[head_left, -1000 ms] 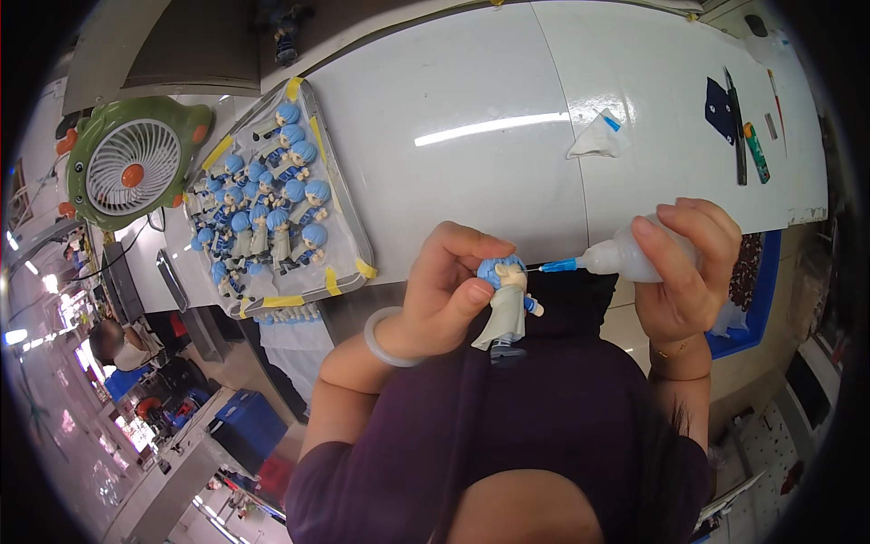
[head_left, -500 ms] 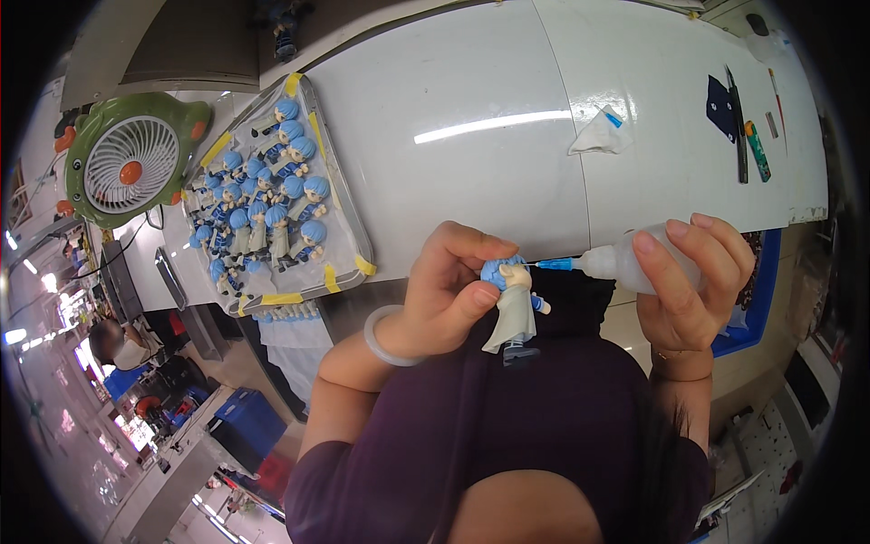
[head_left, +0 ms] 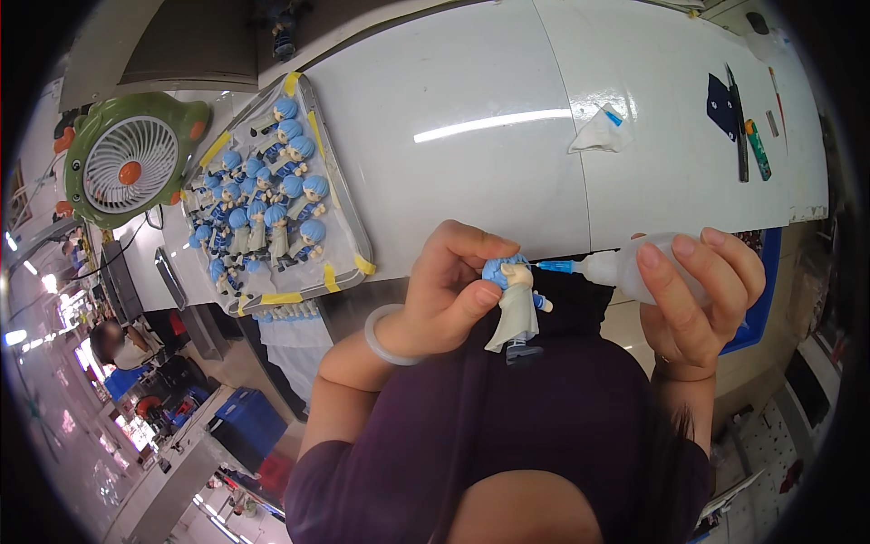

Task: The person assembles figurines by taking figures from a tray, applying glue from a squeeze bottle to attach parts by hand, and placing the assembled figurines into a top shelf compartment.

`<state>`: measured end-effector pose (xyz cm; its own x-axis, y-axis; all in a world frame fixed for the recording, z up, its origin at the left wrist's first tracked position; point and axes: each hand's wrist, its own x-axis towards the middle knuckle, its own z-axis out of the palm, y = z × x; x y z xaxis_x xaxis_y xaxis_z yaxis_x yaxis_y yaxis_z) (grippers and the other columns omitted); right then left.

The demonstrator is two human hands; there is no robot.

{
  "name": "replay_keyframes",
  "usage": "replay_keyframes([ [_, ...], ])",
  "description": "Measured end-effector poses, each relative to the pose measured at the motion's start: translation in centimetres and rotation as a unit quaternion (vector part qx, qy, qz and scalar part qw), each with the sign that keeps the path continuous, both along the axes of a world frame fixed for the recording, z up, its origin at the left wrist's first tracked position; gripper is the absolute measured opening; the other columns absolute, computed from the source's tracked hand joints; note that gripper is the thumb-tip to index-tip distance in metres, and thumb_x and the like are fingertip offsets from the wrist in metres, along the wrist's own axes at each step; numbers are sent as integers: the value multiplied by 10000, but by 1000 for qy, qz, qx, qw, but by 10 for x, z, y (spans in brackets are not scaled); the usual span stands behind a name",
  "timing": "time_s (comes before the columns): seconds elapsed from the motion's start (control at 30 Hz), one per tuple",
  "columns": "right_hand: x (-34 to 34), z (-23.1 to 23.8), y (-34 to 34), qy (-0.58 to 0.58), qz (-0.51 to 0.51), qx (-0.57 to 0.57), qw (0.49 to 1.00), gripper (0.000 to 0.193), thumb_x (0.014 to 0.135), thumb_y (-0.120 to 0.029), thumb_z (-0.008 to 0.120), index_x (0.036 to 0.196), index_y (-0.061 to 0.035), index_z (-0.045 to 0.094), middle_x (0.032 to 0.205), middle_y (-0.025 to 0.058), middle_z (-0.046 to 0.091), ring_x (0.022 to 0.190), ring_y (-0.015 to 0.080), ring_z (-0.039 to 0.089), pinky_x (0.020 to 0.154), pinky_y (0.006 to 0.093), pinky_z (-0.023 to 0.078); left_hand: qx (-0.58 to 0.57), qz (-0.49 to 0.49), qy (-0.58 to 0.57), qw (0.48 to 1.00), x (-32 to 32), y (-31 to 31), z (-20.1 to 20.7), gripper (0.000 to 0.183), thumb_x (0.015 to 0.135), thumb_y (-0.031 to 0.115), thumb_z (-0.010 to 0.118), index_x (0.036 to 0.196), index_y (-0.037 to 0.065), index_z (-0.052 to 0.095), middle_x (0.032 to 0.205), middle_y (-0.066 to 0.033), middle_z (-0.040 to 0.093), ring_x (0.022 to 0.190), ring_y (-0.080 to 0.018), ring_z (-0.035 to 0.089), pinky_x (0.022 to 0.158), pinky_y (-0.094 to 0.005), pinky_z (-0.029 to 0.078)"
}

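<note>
Where the small figurine (head_left: 515,308) with blue hair and a pale robe sits, close to the person's chest below the near edge of the white table (head_left: 471,136), the left hand (head_left: 449,295) is closed around its head, thumb and fingers pinching the blue hair, so most of the head is hidden; the body hangs free below, and its dark base is hard to tell from the dark purple shirt behind it. The right hand (head_left: 693,295) is wrapped around a translucent squeeze bottle (head_left: 634,272), fingers covering most of it; only the neck and the blue nozzle (head_left: 555,267) show, the tip right at the figurine's head. Whether the tip touches cannot be told.

Further out on the table, a clear tray (head_left: 349,231) edged with yellow tape holds a crowd of like blue-haired figurines (head_left: 263,213), lying in rough rows; those at its near-left corner blur together. Beside the tray stands a green fan (head_left: 131,163). To the right lie a crumpled white wrapper (head_left: 601,131), a dark blue scrap (head_left: 720,95) and a few thin tools (head_left: 748,127), too small to identify. A blue bin (head_left: 757,299) is mostly hidden behind the right hand.
</note>
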<state>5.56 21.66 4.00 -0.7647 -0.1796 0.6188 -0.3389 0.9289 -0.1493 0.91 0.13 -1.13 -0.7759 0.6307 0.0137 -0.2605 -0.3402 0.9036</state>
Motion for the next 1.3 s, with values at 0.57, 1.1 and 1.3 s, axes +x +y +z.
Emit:
replay_keyframes([
  [0.57,-15,-13,12,-45,3,-167,985,313,589,-8,616,886,-106,626,920,28,513,856,180,479,747,256,391,96,-30,-32,994,-9,9,6,299,864,231,458,1048,29,337,897,-150,495,793,-188,529,641,-293,468],
  [1.1,-77,-104,69,-146,-100,-496,850,216,738,-68,602,944,-17,559,905,37,581,772,90,494,719,213,384,149,-48,-60,986,-12,10,7,198,897,296,338,1025,145,347,741,-118,468,569,-168,492,527,-268,404],
  [1.3,-76,-105,69,-168,-114,-465,862,189,751,-57,581,935,-20,552,915,38,570,797,90,490,740,202,383,171,-7,-27,985,-14,6,3,220,898,223,367,1040,56,342,845,-144,479,696,-167,526,596,-266,459],
])
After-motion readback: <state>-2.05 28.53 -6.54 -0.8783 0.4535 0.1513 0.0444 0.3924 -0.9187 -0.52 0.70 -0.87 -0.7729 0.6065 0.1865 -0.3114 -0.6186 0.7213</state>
